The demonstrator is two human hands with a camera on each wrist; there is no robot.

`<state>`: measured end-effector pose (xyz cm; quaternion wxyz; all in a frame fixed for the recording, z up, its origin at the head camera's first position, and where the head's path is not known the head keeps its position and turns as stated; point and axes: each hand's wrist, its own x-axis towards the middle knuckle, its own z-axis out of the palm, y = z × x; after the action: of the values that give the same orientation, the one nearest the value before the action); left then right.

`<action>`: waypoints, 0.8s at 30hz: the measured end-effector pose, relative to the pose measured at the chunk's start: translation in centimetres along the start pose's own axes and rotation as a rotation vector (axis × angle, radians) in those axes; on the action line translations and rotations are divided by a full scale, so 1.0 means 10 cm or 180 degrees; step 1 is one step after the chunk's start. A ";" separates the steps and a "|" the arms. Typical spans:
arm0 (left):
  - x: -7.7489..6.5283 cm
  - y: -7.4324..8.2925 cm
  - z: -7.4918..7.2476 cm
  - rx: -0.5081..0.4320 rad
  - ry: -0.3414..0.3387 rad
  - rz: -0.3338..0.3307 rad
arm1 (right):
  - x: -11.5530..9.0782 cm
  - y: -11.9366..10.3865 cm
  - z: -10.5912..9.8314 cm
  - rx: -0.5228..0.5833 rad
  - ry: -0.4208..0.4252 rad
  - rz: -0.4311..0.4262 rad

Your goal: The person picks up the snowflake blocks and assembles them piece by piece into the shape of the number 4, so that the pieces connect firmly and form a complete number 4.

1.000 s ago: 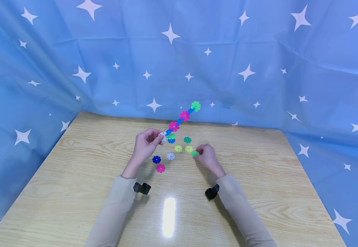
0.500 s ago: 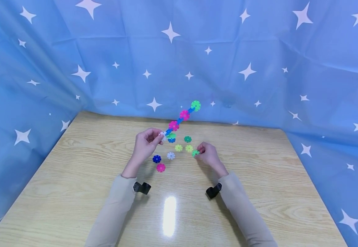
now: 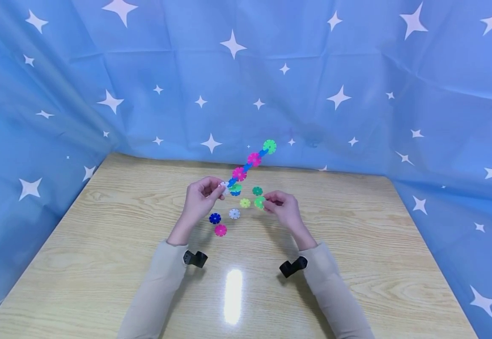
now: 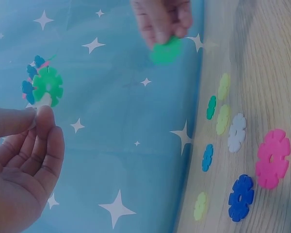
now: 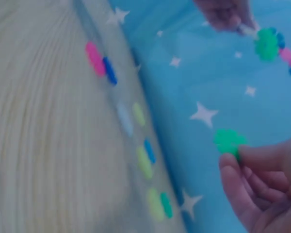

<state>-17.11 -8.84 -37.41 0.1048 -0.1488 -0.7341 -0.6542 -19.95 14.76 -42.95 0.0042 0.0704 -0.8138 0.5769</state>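
Note:
Between thumb and fingers my left hand [image 3: 203,197] pinches the white notched disc [image 3: 223,189] at the near end of a chain of interlocking flower discs. From there the chain slants up to the right through blue and pink discs [image 3: 254,159] to a bright green disc [image 3: 269,146] at its far end. Another green disc [image 4: 48,86] sits right by the white one. My right hand [image 3: 284,208] holds a loose green disc [image 5: 229,141] by its edge, raised over the table and apart from the chain.
Loose notched discs lie on the wooden table [image 3: 356,245] between and below the hands: pink [image 3: 220,230], dark blue [image 3: 215,218], white [image 3: 234,213], yellow [image 3: 245,203], dark green [image 3: 257,191] and several others. A blue star-patterned curtain [image 3: 157,117] hangs behind the table.
My right hand has moved slightly left and up with the green disc, which now overlaps a yellow disc in the head view. The left hand and the chain have barely moved.

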 end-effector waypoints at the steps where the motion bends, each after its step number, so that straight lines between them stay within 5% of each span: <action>1: 0.00 0.00 0.00 -0.0006 -0.0006 0.0001 | 0.01 0.00 0.01 0.0084 0.0013 -0.0025; 13: -0.02 0.02 0.01 0.0034 -0.0053 -0.0071 | -0.04 -0.28 0.15 0.0630 0.0245 -0.0372; 24: 0.04 -0.29 0.01 0.0014 -0.0032 -0.0028 | -0.03 -0.34 0.23 0.1055 0.0328 -0.0632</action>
<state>-18.51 -8.97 -39.96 0.0986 -0.1486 -0.7367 -0.6522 -19.05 11.53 -40.58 0.0911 0.1204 -0.6955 0.7025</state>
